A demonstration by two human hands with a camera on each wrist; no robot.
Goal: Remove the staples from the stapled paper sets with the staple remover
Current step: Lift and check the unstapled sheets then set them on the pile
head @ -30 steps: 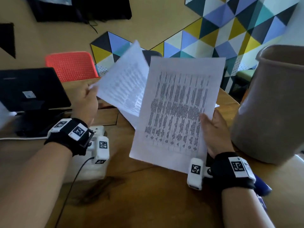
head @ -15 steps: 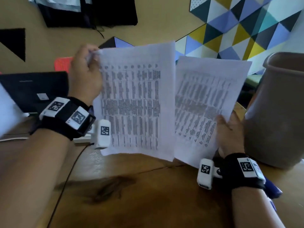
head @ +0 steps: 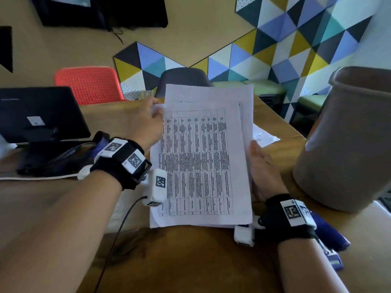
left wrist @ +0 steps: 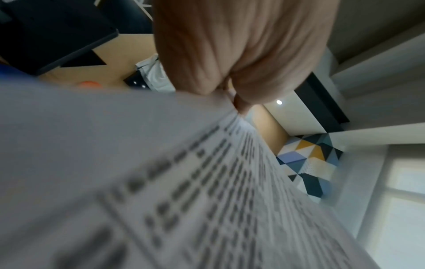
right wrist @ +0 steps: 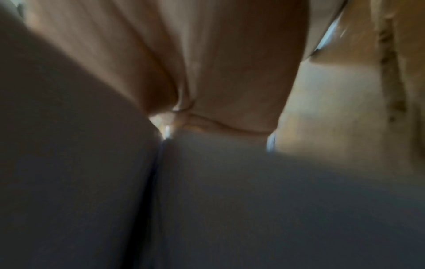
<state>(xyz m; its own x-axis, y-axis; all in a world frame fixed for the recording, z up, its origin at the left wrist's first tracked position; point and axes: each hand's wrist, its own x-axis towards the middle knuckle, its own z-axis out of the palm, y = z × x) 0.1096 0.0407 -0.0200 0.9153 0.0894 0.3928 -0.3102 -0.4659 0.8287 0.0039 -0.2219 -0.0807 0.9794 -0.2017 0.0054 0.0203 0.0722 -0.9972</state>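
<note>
Two printed paper sheets are held up over the wooden table (head: pixel 190 261), one stacked on the other. The front sheet (head: pixel 201 166) carries a printed table, and my left hand (head: pixel 157 108) pinches its top left corner. That pinch shows close up in the left wrist view, where my left hand (left wrist: pixel 230 94) grips the blurred front sheet (left wrist: pixel 161 182). The back sheet (head: pixel 211 94) sticks out above and to the right. My right hand (head: pixel 254 149) holds the stack's right edge, fingers hidden behind it. I see no staple remover for certain.
A tall grey bin (head: pixel 342 140) stands close on the right. A black laptop (head: pixel 38 115) sits at the left with cables beside it. Another paper (head: pixel 264 136) lies on the table behind the sheets. A blue object (head: pixel 330 235) lies under my right wrist.
The two sheets were held apart, one in each hand. My left hand has swung its sheet right and down, so it now lies over the right hand's sheet.
</note>
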